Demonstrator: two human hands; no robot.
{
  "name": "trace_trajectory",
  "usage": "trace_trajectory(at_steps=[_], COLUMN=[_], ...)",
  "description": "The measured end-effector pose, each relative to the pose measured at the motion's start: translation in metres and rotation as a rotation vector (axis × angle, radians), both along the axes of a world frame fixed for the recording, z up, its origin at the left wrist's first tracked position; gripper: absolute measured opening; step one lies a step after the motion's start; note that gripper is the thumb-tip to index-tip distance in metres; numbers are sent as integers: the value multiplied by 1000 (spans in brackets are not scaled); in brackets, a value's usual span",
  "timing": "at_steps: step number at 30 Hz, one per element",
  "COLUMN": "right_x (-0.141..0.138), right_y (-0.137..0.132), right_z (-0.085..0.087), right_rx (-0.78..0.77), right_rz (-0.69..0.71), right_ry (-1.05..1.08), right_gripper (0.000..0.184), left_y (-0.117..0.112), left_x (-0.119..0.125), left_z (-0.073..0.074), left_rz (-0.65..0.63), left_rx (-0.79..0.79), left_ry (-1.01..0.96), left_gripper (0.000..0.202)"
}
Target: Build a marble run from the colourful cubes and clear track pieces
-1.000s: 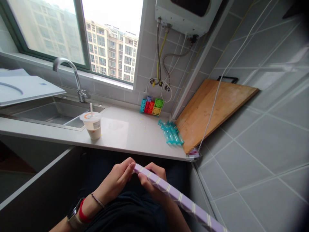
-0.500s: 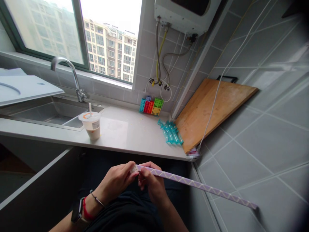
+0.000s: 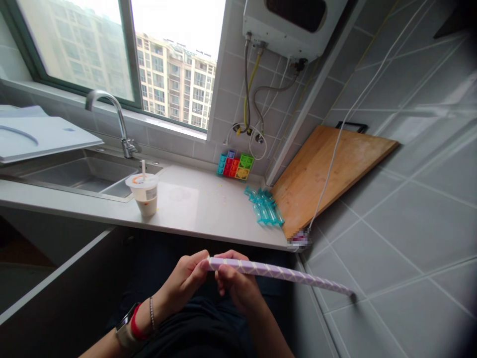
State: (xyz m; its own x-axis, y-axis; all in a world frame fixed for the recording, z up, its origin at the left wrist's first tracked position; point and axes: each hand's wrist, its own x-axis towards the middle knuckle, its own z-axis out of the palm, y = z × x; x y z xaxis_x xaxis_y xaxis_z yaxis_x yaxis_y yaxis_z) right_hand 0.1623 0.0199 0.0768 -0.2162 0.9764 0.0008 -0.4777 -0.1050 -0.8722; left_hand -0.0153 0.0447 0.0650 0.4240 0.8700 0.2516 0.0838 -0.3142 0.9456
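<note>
A long, straight snake puzzle (image 3: 278, 271), lilac with white zigzag bands, stretches from my hands to the right over the floor cabinet side. My left hand (image 3: 190, 273) pinches its near end between thumb and fingers. Just beside it, my right hand (image 3: 236, 281) wraps round the strip, thumb on the near face and fingers behind. Both hands are in front of the counter edge at lap height. The fingertips behind the strip are partly hidden. Its far end comes close to the tiled wall (image 3: 395, 258); whether they touch I cannot tell.
On the counter (image 3: 194, 204) stand a lidded drink cup (image 3: 146, 196) with a straw, a colourful block-like toy (image 3: 235, 166) and see-through teal pieces (image 3: 265, 206). A wooden board (image 3: 331, 171) leans at right, a white cable (image 3: 331, 164) before it. The sink (image 3: 89, 171) lies left.
The far end of the snake puzzle has swung left and slightly up, and the strip has turned about its length. My left wrist has rotated a little. The view has shifted slightly.
</note>
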Motion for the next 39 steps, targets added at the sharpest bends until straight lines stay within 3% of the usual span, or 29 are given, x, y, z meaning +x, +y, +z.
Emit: trace_trajectory(at_steps=[5, 9, 12, 14, 18, 21, 25, 29, 32, 35, 39], right_x=[16, 24, 19, 10, -7, -13, -11, -5, 5, 20, 45], right_y=[7, 13, 16, 17, 19, 21, 24, 29, 37, 51, 81], right_z=[7, -1, -14, -20, -26, -30, -41, -55, -60, -57, -49], right_rx=[30, 15, 23, 57, -8, -58, -22, 1, 110, 209, 230], right_rz=[170, 426, 405, 309, 179, 170, 164, 124, 6, -84, -166], right_ry=[-243, -582, -720, -699, -378, -258, -292, -405, -564, -707, -795], right_gripper=[30, 27, 22, 19, 31, 47, 57, 55, 40, 29, 27], left_y=[6, 12, 15, 17, 24, 34, 54, 94, 140, 191, 246], left_x=[-15, -28, -30, -26, -7, 5, 2, -16, -32, -46, -58], left_z=[7, -2, -8, -7, 0, 2, 3, 2, 0, -2, -6], left_rz=[-162, -68, -12, -45, -96, -28, 123, 288, 372, 466, 541], left_rx=[3, 6, -39, -71, -231, -357, -442, -334, -229, -153, -84], left_ry=[145, 155, 102, 52, -143, -226, -205, 35, 305, 496, 753], left_gripper=[50, 56, 54, 54, 58, 55, 47, 43, 38, 30, 25])
